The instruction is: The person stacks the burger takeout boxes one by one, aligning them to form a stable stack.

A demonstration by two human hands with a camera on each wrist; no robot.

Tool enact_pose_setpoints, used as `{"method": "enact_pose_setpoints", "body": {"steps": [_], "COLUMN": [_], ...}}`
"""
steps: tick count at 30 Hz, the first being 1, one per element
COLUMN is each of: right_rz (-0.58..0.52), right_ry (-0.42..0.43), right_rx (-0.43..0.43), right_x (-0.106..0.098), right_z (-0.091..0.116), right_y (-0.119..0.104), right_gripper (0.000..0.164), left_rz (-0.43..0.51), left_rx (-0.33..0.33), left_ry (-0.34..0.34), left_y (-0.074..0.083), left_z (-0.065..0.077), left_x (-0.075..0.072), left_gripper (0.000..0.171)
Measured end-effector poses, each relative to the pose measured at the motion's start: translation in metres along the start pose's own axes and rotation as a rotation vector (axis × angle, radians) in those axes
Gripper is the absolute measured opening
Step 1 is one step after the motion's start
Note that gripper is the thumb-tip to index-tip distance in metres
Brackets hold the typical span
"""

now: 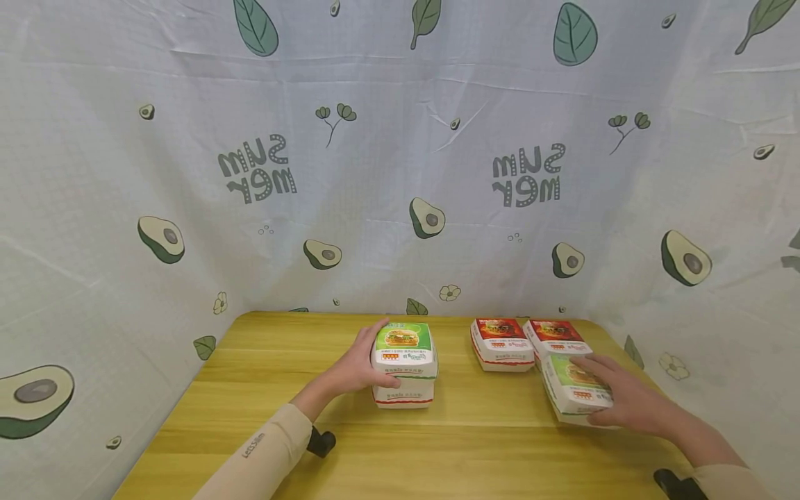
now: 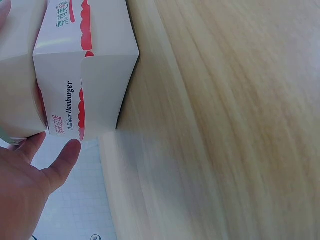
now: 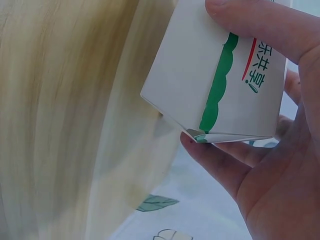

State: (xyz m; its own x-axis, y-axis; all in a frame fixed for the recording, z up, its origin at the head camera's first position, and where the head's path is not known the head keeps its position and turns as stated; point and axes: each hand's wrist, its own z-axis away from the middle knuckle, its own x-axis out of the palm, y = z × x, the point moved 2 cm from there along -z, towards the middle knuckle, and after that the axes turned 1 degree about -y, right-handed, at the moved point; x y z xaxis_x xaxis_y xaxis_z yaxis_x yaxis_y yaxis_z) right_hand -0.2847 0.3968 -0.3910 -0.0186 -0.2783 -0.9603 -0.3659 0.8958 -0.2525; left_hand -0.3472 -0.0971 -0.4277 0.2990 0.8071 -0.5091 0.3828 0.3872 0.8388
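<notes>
Near the table's middle, my left hand (image 1: 353, 364) grips a green-topped burger box (image 1: 403, 347), thumb at its front and fingers around its back left. That box sits on a red-trimmed burger box (image 1: 403, 396); in the left wrist view the lower box (image 2: 65, 100) shows its red scalloped edge. Over on the right, my right hand (image 1: 644, 403) holds another green-topped burger box (image 1: 571, 389) from its right side. The right wrist view has this box (image 3: 200, 75) tilted, thumb on one face and fingers on the opposite side.
Two red-topped burger boxes, one on the left (image 1: 502, 345) and one on the right (image 1: 556, 335), stand at the back right of the wooden table (image 1: 250, 389). The right one is partly behind my right hand's box. A patterned curtain (image 1: 375, 173) hangs behind the table and along its sides.
</notes>
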Motion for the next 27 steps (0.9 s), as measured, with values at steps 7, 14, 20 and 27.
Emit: {"method": "enact_pose_setpoints", "body": {"steps": [7,14,20,27], "right_rz": [0.025,0.031,0.043,0.054], "right_ry": [-0.017,0.003,0.041,0.071], "right_rx": [0.040,0.016,-0.021,-0.075], "right_x": [-0.003,-0.009,-0.015,-0.021], "right_z": [-0.002,-0.002,-0.004,-0.007], "right_y": [-0.005,-0.013,-0.025,-0.041], "right_gripper": [0.100,0.100,0.098,0.098], "left_rz": [0.002,0.003,-0.004,-0.018], "left_rx": [0.001,0.002,-0.002,-0.006], "left_ry": [0.000,0.002,0.002,-0.001], "left_y": [0.000,0.001,0.002,0.003], "left_z": [0.001,0.001,0.001,0.002], "left_x": [0.000,0.000,0.000,0.001], "left_gripper": [0.122,0.122,0.123,0.123]}}
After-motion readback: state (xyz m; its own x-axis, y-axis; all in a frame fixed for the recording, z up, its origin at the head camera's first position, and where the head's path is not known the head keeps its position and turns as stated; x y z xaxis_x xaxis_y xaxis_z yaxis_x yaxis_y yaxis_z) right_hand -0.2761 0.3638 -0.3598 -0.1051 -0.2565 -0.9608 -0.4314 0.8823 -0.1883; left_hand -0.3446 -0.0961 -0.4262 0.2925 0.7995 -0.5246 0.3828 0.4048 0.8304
